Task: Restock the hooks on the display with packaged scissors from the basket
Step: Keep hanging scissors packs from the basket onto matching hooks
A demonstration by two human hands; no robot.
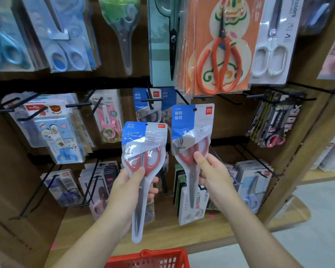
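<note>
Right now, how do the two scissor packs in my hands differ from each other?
The left pack sits lower and looks tilted slightly; the right pack is raised higher, closer to the hooks. The left hand grips its pack just below the handles, while the right hand pinches its pack over the handles. Both are blue and clear pouches holding red-handled scissors with the same red logo.

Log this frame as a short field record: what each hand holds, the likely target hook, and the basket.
left hand: holds left scissors pack, red handles, upright
right hand: holds right scissors pack, same kind, raised higher
target hook: probably this one; matching blue-and-grey packs hang there
red basket: bottom edge, contents not visible
neither held pack is hung yet
</note>
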